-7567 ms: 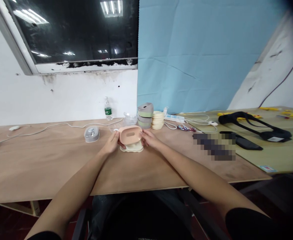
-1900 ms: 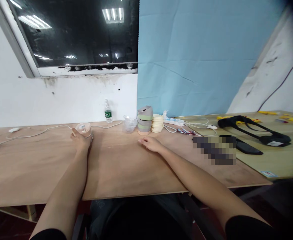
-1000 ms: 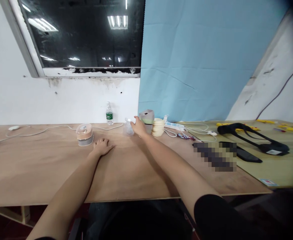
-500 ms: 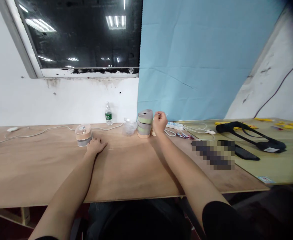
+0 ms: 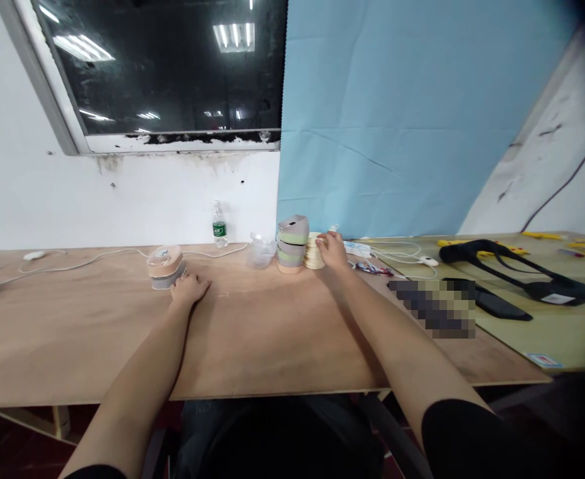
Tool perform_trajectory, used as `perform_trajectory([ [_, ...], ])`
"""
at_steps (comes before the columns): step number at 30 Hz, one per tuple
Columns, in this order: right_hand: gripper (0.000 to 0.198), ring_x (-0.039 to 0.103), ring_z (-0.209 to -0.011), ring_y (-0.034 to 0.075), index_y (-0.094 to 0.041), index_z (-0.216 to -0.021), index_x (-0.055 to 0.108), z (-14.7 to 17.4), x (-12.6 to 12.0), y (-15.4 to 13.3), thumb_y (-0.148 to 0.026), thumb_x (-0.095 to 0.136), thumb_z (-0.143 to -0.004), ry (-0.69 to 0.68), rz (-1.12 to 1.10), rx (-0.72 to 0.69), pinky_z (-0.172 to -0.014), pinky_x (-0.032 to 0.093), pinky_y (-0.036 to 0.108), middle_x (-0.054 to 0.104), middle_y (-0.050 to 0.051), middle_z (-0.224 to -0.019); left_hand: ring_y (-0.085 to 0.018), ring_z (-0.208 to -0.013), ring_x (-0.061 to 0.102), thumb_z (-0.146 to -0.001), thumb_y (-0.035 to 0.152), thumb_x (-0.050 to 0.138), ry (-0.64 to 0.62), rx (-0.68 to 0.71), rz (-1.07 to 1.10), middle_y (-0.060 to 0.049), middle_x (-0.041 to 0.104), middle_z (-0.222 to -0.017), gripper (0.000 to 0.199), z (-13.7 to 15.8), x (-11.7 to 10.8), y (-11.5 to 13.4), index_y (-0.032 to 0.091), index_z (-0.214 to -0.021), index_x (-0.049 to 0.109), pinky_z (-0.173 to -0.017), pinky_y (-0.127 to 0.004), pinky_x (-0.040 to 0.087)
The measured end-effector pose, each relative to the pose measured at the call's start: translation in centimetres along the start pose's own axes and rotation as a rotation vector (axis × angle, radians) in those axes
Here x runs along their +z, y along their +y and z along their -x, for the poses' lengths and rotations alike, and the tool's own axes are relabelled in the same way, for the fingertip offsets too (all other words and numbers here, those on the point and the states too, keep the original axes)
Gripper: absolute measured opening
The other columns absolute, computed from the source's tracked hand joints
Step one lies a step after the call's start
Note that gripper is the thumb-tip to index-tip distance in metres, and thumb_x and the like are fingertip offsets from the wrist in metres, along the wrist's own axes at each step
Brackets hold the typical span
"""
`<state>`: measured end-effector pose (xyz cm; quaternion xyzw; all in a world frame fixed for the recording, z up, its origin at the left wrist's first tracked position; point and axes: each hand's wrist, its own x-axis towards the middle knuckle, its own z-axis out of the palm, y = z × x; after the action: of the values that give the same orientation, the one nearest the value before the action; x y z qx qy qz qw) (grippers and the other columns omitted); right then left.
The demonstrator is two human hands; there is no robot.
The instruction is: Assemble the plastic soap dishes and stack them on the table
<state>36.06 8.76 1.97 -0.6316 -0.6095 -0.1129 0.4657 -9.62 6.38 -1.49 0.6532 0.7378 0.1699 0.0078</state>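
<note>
Two bare hands at the brown table (image 5: pixel 272 346). Right hand (image 5: pixel 333 251) at the cream stack (image 5: pixel 311 254), by the table's far edge, a little left of its far right corner; fingers narrow, at the stack's right side, can't tell if gripping. Left hand (image 5: pixel 190 290) lies palm down, well in from the near edge, fingers loosely spread, holding nothing visible. It is right beside the pink-and-grey container stack (image 5: pixel 164 265), contact unclear. Grey-green container stack (image 5: pixel 292 243) just left of the cream one, upright, top piece tilted. Clear plastic pieces (image 5: pixel 261 254) next to that, further left along the far edge. Green-label bottle (image 5: pixel 219 229) upright, same edge, near the wall.
</note>
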Motion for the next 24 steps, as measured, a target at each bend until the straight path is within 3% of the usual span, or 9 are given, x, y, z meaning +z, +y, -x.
perform_trajectory([
  [6, 0.027, 0.048, -0.113, 0.024, -0.017, -0.100, 0.059, -0.1, -0.9, -0.3, -0.032, 0.041, -0.087, 0.106, -0.065, -0.029, -0.100, 0.037, 0.040, 0.052, 0.014, -0.115, -0.042, -0.116, 0.048, -0.073, 0.068, 0.043, -0.004, -0.012, 0.017, -0.022, 0.055, -0.125, 0.061, 0.1, -0.1, 0.0, 0.019, -0.102, 0.066, -0.092, -0.058, 0.034],
  [11, 0.026, 0.043, -0.119, 0.025, -0.017, -0.103, 0.051, 0.5, -2.4, -2.7, -0.033, 0.033, -0.091, 0.427, -0.089, 0.007, -0.101, 0.034, 0.043, 0.050, 0.016, -0.116, -0.041, -0.117, 0.047, -0.074, 0.068, 0.044, 0.007, -0.003, 0.026, -0.021, 0.055, -0.125, 0.064, 0.5, -0.5, 0.4, 0.019, -0.110, 0.063, -0.094, -0.057, 0.035],
  [13, 0.028, 0.040, -0.123, 0.026, -0.018, -0.106, 0.048, 1.6, -2.5, -4.6, -0.034, 0.029, -0.093, 0.472, -0.118, -0.028, -0.102, 0.032, 0.046, 0.047, 0.018, -0.121, -0.040, -0.119, 0.047, -0.077, 0.065, 0.045, 0.050, 0.031, 0.066, -0.021, 0.054, -0.126, 0.065, 0.7, -0.8, 0.7, 0.018, -0.119, 0.058, -0.095, -0.056, 0.035],
  [15, 0.027, 0.039, -0.125, 0.027, -0.019, -0.106, 0.046, 3.4, -2.0, -6.9, -0.034, 0.029, -0.093, 0.380, -0.163, -0.121, -0.102, 0.031, 0.049, 0.046, 0.018, -0.124, -0.038, -0.120, 0.047, -0.078, 0.061, 0.047, 0.124, 0.095, 0.144, -0.021, 0.052, -0.129, 0.068, 1.0, -1.0, 1.3, 0.016, -0.130, 0.048, -0.097, -0.052, 0.037],
  [17, 0.024, 0.041, -0.124, 0.028, -0.021, -0.105, 0.046, 5.8, -1.1, -9.4, -0.035, 0.031, -0.092, 0.198, -0.256, -0.246, -0.102, 0.032, 0.049, 0.048, 0.016, -0.123, -0.033, -0.120, 0.048, -0.078, 0.056, 0.052, 0.191, 0.211, 0.267, -0.020, 0.050, -0.131, 0.078, 1.6, -1.3, 2.2, 0.013, -0.140, 0.033, -0.099, -0.046, 0.038],
  [20, 0.021, 0.049, -0.116, 0.025, -0.023, -0.103, 0.045, 9.7, 0.6, -12.7, -0.037, 0.032, -0.092, -0.079, -0.458, -0.428, -0.098, 0.039, 0.044, 0.053, 0.014, -0.119, -0.026, -0.116, 0.053, -0.077, 0.051, 0.059, 0.191, 0.428, 0.450, -0.017, 0.045, -0.137, 0.095, 2.8, -1.6, 3.8, 0.014, -0.148, 0.010, -0.097, -0.038, 0.041],
  [22, 0.022, 0.054, -0.107, 0.023, -0.023, -0.103, 0.044, 11.6, 1.4, -14.3, -0.037, 0.030, -0.094, -0.218, -0.548, -0.476, -0.092, 0.043, 0.039, 0.056, 0.012, -0.113, -0.025, -0.113, 0.055, -0.077, 0.050, 0.060, 0.158, 0.515, 0.517, -0.016, 0.045, -0.137, 0.093, 3.4, -1.8, 4.7, 0.016, -0.148, 0.011, -0.093, -0.036, 0.044],
  [24, 0.024, 0.057, -0.097, 0.021, -0.023, -0.103, 0.045, 12.7, 1.6, -15.3, -0.039, 0.030, -0.095, -0.318, -0.560, -0.456, -0.086, 0.045, 0.035, 0.059, 0.010, -0.107, -0.023, -0.102, 0.060, -0.081, 0.047, 0.056, 0.147, 0.531, 0.566, -0.013, 0.056, -0.125, 0.075, 3.8, -2.0, 5.1, 0.016, -0.143, 0.027, -0.085, -0.033, 0.046],
])
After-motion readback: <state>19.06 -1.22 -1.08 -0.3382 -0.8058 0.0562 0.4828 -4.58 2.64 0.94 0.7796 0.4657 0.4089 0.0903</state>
